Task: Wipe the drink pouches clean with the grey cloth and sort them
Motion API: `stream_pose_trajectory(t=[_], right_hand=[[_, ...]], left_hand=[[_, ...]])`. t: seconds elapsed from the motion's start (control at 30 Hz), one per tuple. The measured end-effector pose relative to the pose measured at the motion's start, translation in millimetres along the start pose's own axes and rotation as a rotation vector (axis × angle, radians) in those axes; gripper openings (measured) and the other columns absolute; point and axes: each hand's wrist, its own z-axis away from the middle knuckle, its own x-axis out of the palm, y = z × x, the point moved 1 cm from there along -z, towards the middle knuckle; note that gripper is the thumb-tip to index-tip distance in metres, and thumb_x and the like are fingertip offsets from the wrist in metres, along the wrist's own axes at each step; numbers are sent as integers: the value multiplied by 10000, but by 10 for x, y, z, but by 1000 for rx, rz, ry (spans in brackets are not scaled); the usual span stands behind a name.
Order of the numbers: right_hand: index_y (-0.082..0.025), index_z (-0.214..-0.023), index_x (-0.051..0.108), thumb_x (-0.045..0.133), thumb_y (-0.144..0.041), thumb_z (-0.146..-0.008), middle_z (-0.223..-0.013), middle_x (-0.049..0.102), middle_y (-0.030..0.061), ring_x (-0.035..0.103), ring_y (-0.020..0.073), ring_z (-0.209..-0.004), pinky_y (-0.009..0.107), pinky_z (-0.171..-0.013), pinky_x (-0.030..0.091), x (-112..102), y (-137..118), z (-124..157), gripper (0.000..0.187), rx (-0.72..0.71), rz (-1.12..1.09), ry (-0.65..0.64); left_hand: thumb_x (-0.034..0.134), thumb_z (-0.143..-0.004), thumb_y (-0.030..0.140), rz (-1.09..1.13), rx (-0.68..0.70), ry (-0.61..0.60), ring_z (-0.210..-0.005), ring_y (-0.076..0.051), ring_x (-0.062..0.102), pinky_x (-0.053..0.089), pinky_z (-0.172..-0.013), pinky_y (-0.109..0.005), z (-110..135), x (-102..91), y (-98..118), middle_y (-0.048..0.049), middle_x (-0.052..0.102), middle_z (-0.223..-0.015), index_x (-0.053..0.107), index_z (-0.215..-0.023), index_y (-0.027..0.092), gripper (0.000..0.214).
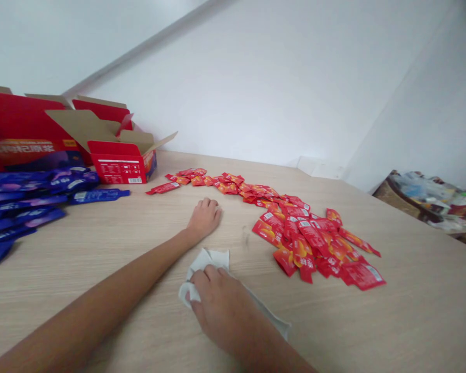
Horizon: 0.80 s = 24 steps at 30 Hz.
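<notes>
The pale wood-grain tabletop fills the lower part of the view, running back to a white wall. Along its far left edge stand two open red cardboard boxes with their flaps raised: a larger one and, just in front of it and to the right, a smaller one with a printed panel and a barcode. Below them, a pile of purple packets spreads across the left side, with one lone packet lying at its right edge. Off to the far right, beyond the tabletop, a brown-edged surface carries a jumble of clutter, too blurred to tell item by item. The main spread of small red sachets lies right of centre, in a loose heap that thins into a trail running up and left towards the smaller box. The left hand rests on the wood just left of that trail, fingers loosely curled and holding nothing, with the sachets close by. The right hand is nearer the camera, its fingers pressed together and clamped on a crumpled white cloth, which is bunched under them against the tabletop, with one end trailing out to the right beneath the wrist.
</notes>
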Motion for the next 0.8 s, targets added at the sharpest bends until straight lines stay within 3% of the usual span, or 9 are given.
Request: stream_pose_trajectory(t=[0.2, 0.4, 0.57, 0.8], right_hand=[[-202, -1172, 634, 687, -284, -976, -1139, 693, 86, 690, 301, -1021, 425, -829, 615, 42, 25, -31, 219, 16, -25, -18], [-197, -1176, 636, 776, -367, -916, -1117, 695, 99, 694, 333, -1014, 490, -797, 651, 101, 19, -103, 340, 44, 1, -86], [-194, -1186, 643, 804, -376, -883, -1119, 694, 105, 706, 345, -988, 505, -734, 669, 103, 31, -156, 389, 72, -21, -167], [-189, -1193, 636, 774, -452, -902, -1108, 693, 110, 706, 340, -962, 497, -695, 673, 203, 49, -144, 415, 57, -21, -130]], left_hand=[[669, -993, 416, -139, 56, 63, -1270, -296, 599, 526, -1056, -550, -660, 448, 1, -118, 572, -1444, 586, -1377, 201, 448], [666, -993, 441, -149, 92, 14, -1228, -283, 623, 546, -1026, -528, -1186, 768, -72, -115, 599, -1403, 599, -1354, 194, 443], [665, -995, 435, -156, 78, 4, -1209, -276, 631, 551, -1016, -521, -1385, 873, -148, -111, 613, -1376, 608, -1336, 189, 425], [669, -993, 424, -106, 16, 53, -1214, -277, 629, 547, -1023, -524, -1408, 854, -122, -110, 614, -1376, 615, -1324, 187, 411]])
